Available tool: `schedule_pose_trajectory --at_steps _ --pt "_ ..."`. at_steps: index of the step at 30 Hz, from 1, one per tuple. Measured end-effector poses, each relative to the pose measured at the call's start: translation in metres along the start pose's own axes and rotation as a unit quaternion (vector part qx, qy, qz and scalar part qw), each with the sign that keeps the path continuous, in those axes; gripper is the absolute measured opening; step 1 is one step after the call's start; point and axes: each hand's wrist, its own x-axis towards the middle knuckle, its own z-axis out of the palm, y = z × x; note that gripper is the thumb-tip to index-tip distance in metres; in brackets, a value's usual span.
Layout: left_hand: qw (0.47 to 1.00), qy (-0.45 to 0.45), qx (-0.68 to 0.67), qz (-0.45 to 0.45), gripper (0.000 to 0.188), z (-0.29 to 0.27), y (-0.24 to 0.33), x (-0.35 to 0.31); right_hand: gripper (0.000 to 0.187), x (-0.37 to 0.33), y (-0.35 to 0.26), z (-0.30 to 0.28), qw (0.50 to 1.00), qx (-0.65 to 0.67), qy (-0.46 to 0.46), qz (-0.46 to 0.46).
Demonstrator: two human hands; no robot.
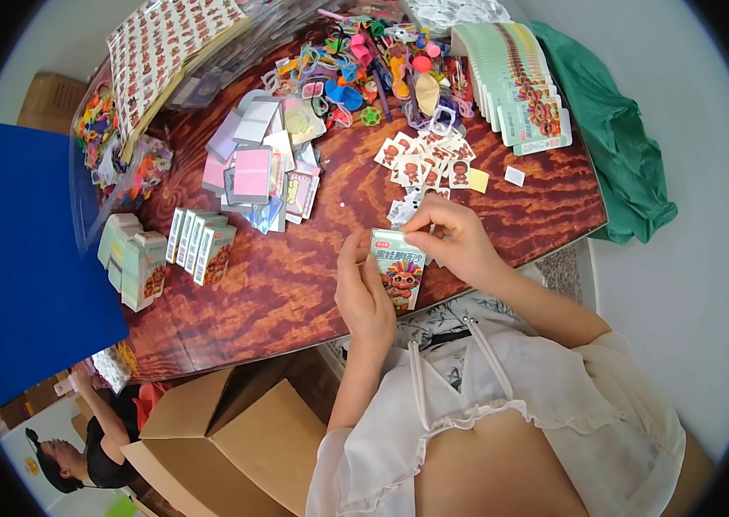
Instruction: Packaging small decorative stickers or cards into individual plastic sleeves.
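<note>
A small light-green carton [401,274] with a cartoon figure in rainbow hair stands between my hands at the near edge of the table. My left hand [363,297] is wrapped round its left side. At its top end, my right hand [452,234] pinches the flap area with thumb and fingers; whether something small is between them is hidden. Just beyond lie loose small cartoon sticker cards [426,165] and a white-and-black piece [402,209]. Farther left is a heap of pink and grey packets [252,172].
Upright cartons [201,246] and more cartons [136,267] stand at left. Flat cartons [511,77] fan out at far right beside a green bag [614,146]. Colourful trinkets [356,73] and sticker sheets [171,52] lie behind. Below are an open cardboard box [261,431] and another person [106,431].
</note>
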Motion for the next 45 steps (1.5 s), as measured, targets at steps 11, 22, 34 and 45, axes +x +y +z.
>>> schedule_pose_trajectory --at_steps 11,22,34,45 --pt "0.989 -0.101 -0.108 -0.006 0.041 -0.006 -0.005 0.000 0.003 0.014 -0.002 -0.022 0.992 0.074 -0.103 0.029" --pt "1.000 -0.014 -0.025 -0.010 0.037 0.004 -0.003 0.000 0.012 0.002 -0.003 -0.010 0.998 0.017 -0.065 -0.007" --pt "0.997 -0.050 -0.056 0.013 0.034 0.002 -0.015 0.000 0.015 -0.012 -0.007 -0.010 0.988 0.141 -0.056 0.013" --pt "0.992 -0.071 0.010 0.107 0.076 -0.005 0.003 0.000 0.018 -0.012 -0.019 -0.003 0.999 0.041 -0.004 -0.024"
